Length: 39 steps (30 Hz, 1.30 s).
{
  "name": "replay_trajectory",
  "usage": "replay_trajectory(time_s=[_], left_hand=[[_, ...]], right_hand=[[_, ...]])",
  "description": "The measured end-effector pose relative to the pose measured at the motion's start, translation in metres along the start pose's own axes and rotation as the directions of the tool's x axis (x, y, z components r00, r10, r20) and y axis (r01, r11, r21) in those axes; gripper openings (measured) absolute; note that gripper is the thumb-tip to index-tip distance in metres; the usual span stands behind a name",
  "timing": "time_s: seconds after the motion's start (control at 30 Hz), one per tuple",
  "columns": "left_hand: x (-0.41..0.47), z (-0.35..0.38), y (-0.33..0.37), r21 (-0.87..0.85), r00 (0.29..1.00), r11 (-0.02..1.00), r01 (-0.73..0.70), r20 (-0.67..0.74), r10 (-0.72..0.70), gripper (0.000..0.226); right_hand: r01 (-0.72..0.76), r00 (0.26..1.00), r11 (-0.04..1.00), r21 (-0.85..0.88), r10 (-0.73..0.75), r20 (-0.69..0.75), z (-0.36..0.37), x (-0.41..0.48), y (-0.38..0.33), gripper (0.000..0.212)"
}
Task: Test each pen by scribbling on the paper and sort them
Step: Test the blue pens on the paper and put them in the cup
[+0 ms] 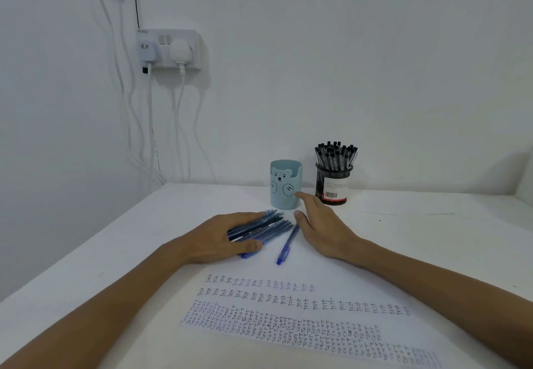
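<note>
The left hand (227,234) lies over a bundle of slim blue plastic pens (268,223). Its fingers (245,215) curve along the far side and the thumb presses the near side, clamping the smooth round barrels, probably to stop them rolling apart. The right hand (324,224) holds nothing, with its fingers (310,203) straight and spread. Its forefinger tip reaches a pale blue plastic cup with a bear face (285,184); contact cannot be told. Just beside its thumb a single blue plastic pen (288,241) lies loose on the white tabletop (432,239). Beyond those fingertips stands a black wire-mesh holder (331,175) packed with black-capped pens (336,154), apparently one sorted group. Nearer than both wrists lies the white sheet of paper (288,308), covered in rows of small ink marks.
</note>
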State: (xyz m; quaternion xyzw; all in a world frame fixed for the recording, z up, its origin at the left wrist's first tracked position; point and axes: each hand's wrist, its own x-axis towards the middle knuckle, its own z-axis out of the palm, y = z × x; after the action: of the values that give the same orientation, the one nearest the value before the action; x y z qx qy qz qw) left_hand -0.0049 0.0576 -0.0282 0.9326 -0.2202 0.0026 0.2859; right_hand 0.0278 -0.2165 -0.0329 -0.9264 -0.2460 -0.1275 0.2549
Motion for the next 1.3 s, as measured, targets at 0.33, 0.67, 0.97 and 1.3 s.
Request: replay_trajectory(time_s=[0.33,0.67,0.97,1.3], left_hand=[[-0.003,-0.003,-0.002,0.081,0.998,0.996,0.023,-0.068,-0.017,0.065],[-0.005,-0.01,-0.016,0.114,0.993,0.992,0.053,-0.109,-0.041,0.065],[-0.017,-0.015,-0.018,-0.153,0.988,0.987,0.045,-0.139,-0.067,0.052],[-0.041,-0.011,-0.017,0.048,0.989,0.998,-0.046,-0.139,0.052,0.055]], right_hand=[[0.073,0.989,0.997,0.026,-0.076,0.128,-0.003,-0.006,0.005,0.054],[0.216,0.976,0.976,-0.007,-0.216,0.035,-0.007,-0.017,0.015,0.044],[0.477,0.874,0.874,0.094,-0.483,0.055,-0.015,-0.025,0.003,0.034],[0.426,0.902,0.901,0.08,-0.43,0.04,-0.014,-0.022,0.0,0.019]])
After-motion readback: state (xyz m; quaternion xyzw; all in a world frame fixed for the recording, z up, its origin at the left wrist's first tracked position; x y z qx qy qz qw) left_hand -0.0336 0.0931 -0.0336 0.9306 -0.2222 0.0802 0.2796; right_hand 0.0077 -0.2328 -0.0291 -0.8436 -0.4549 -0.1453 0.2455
